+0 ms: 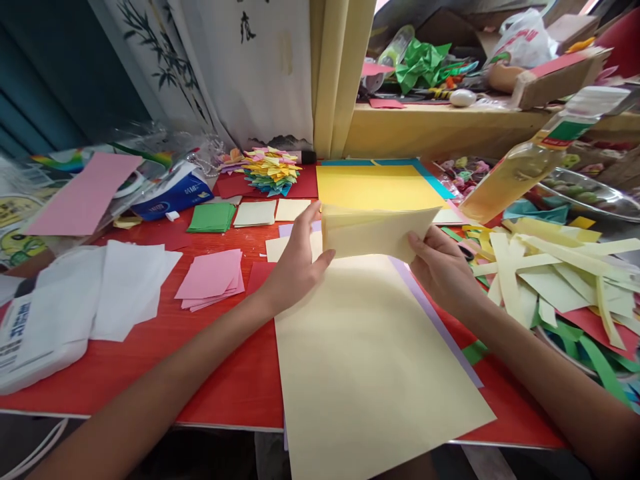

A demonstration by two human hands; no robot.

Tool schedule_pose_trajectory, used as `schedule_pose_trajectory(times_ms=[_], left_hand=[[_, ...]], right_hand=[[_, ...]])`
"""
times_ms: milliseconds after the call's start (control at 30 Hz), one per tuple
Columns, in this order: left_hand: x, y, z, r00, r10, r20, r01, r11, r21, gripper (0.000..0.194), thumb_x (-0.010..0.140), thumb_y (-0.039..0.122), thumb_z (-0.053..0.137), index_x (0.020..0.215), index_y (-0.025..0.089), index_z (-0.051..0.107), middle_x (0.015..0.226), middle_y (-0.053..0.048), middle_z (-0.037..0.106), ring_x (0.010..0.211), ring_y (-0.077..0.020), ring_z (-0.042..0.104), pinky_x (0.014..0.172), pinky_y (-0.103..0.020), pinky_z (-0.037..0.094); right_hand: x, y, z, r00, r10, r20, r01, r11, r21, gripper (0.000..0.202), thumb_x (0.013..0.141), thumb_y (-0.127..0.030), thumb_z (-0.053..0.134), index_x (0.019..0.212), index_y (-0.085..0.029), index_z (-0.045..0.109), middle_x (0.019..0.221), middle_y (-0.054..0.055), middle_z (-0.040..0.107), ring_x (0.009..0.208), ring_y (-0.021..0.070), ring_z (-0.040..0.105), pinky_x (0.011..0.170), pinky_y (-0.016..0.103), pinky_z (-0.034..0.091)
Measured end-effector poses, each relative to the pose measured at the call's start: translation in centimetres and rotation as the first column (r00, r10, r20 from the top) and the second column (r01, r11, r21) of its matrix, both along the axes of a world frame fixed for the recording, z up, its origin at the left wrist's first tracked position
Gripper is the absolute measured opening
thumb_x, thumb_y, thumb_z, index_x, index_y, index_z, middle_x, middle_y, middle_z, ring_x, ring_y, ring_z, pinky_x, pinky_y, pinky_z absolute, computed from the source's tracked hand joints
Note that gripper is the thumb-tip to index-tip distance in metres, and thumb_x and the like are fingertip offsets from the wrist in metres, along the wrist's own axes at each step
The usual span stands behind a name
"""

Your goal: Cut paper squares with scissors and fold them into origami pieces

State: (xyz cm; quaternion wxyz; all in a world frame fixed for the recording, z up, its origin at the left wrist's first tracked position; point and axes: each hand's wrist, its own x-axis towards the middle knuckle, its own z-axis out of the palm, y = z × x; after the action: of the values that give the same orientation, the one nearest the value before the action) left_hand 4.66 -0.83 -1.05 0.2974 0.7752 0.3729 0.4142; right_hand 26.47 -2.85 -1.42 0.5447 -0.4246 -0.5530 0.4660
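At twelve o'clock, over the far end of the large cream sheet (370,373), my left hand (295,267) and right hand (440,270) are clamped on opposite ends of a smaller cream paper (373,233), seemingly doubled, though its layers are hard to make out. That two-ended grip probably holds it taut; pink squares (213,275) sit at nine o'clock and cut strips (575,267) at three, both clear of my grip.

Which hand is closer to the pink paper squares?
Left. The left hand is to the right of the pink paper squares; the right hand is much farther right.
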Motion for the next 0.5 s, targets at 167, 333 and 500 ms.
schedule_pose_trajectory(times_ms=[167, 333, 500], left_hand=[[0.2, 0.3, -1.1, 0.953, -0.091, 0.288, 0.176, 0.943, -0.283, 0.058, 0.081, 0.013, 0.045, 0.132, 0.026, 0.021, 0.130, -0.008, 0.042, 0.119, -0.0186, 0.044, 0.096, -0.036, 0.040], [0.6, -0.1, -0.8, 0.939, -0.031, 0.342, 0.131, 0.953, -0.273, 0.044, 0.080, 0.012, 0.042, 0.122, 0.024, 0.034, 0.122, -0.006, 0.046, 0.112, -0.0182, 0.048, 0.090, -0.034, 0.044], [0.5, -0.3, -0.5, 0.955, 0.002, 0.298, 0.046, 0.987, -0.154, 0.062, 0.078, 0.010, 0.044, 0.131, 0.036, 0.024, 0.121, -0.004, 0.042, 0.102, -0.0175, 0.052, 0.079, -0.032, 0.048]], right_hand=[[-0.2, 0.1, -0.9, 0.992, 0.011, 0.128, -0.005, 0.999, -0.048, 0.040, 0.083, -0.031, 0.051, 0.122, -0.030, 0.040, 0.127, 0.003, 0.050, 0.114, 0.0203, 0.049, 0.087, 0.034, 0.048], [-0.6, -0.3, -0.9, 0.989, -0.032, 0.147, 0.030, 0.999, 0.012, 0.031, 0.084, -0.029, 0.050, 0.113, -0.029, 0.042, 0.123, 0.003, 0.052, 0.112, 0.0202, 0.050, 0.088, 0.034, 0.047], [-1.1, -1.0, -0.3, 0.983, -0.046, 0.180, 0.037, 0.998, 0.051, 0.042, 0.083, -0.028, 0.050, 0.121, -0.033, 0.030, 0.114, 0.004, 0.053, 0.102, 0.0203, 0.055, 0.082, 0.035, 0.050]])
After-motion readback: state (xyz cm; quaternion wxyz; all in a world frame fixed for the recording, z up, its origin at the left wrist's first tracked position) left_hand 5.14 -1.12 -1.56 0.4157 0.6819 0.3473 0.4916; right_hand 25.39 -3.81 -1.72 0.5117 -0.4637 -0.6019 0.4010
